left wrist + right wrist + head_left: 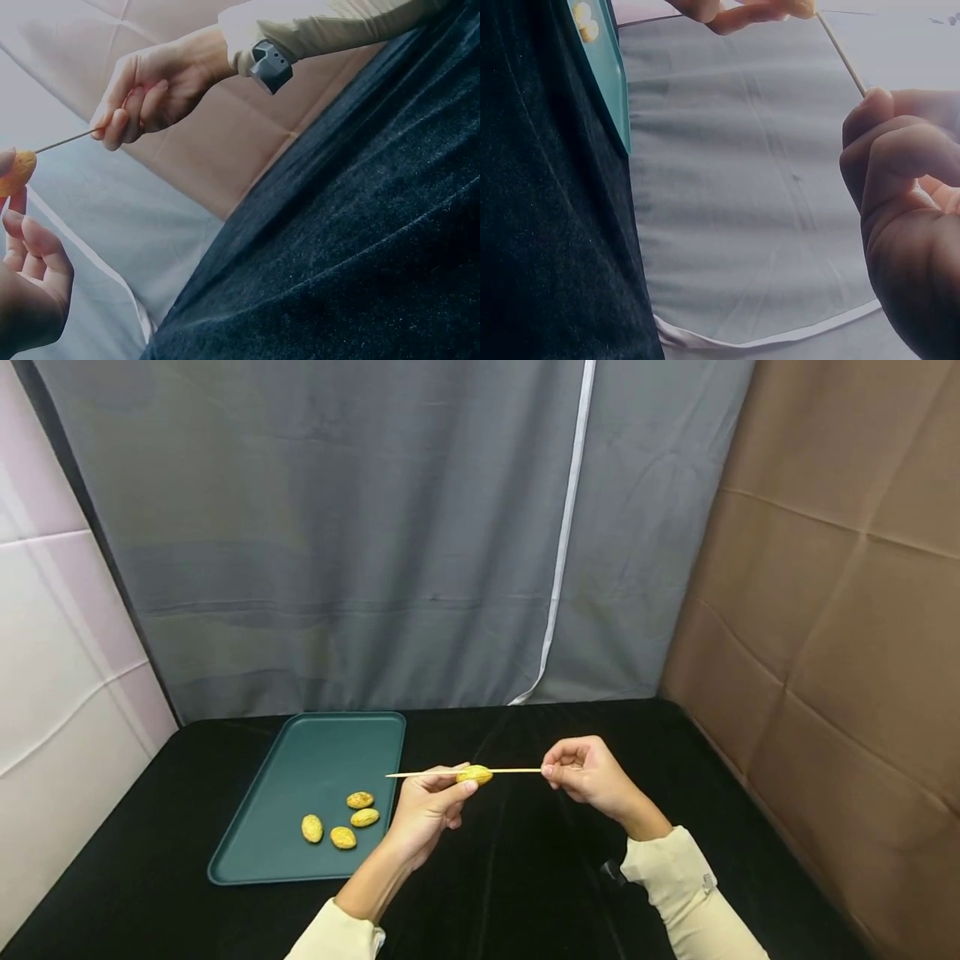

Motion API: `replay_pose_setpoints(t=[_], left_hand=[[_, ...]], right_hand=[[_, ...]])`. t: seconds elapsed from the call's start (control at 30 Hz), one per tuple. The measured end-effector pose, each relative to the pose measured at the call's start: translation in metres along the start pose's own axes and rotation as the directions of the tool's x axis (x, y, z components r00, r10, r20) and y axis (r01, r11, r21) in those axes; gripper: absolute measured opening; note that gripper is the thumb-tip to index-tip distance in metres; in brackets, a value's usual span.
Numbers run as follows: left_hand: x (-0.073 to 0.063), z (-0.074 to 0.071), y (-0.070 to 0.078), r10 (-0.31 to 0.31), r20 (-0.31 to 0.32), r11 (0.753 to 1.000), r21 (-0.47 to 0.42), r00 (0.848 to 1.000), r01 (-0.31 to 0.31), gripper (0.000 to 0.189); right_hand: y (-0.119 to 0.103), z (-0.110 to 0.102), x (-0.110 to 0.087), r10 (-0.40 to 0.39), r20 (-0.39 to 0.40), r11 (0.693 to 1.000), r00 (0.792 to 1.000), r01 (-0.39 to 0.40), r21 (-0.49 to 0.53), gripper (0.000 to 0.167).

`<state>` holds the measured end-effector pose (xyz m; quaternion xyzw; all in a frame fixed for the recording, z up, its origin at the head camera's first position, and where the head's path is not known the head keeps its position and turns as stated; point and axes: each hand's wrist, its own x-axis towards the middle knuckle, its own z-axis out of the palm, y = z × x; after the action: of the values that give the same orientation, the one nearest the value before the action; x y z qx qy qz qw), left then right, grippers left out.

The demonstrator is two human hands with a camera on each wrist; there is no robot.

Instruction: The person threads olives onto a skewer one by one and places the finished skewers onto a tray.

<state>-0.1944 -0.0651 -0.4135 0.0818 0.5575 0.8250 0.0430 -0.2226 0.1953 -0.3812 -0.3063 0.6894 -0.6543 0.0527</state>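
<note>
A thin wooden skewer (517, 770) lies level above the table, with a yellow, brown-speckled oval piece (475, 774) around its middle part. The stick shows on both sides of that piece and seems to run through it. My left hand (426, 814) pinches the yellow piece between thumb and fingers. With thumb and fingertips, my right hand (588, 774) grips the skewer's right end. In the right wrist view the skewer (841, 54) leads from my right hand (907, 172) to the piece, which the upper edge partly cuts off.
A dark green tray (300, 777) is on the black-covered table (517, 893), to the left. Several similar yellow oval pieces (342, 837) lie on its near part. Grey curtain (375, 527) hangs behind, and brown cloth (847, 652) stands at the right.
</note>
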Motion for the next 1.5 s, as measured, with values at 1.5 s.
replay_pose_setpoints(t=[1.5], left_hand=[[0.001, 0.006, 0.000, 0.013, -0.025, 1.000, 0.007, 1.000, -0.013, 0.020]], right_hand=[[-0.006, 0.015, 0.009, 0.029, -0.016, 0.999, 0.999, -0.028, 0.017, 0.012]])
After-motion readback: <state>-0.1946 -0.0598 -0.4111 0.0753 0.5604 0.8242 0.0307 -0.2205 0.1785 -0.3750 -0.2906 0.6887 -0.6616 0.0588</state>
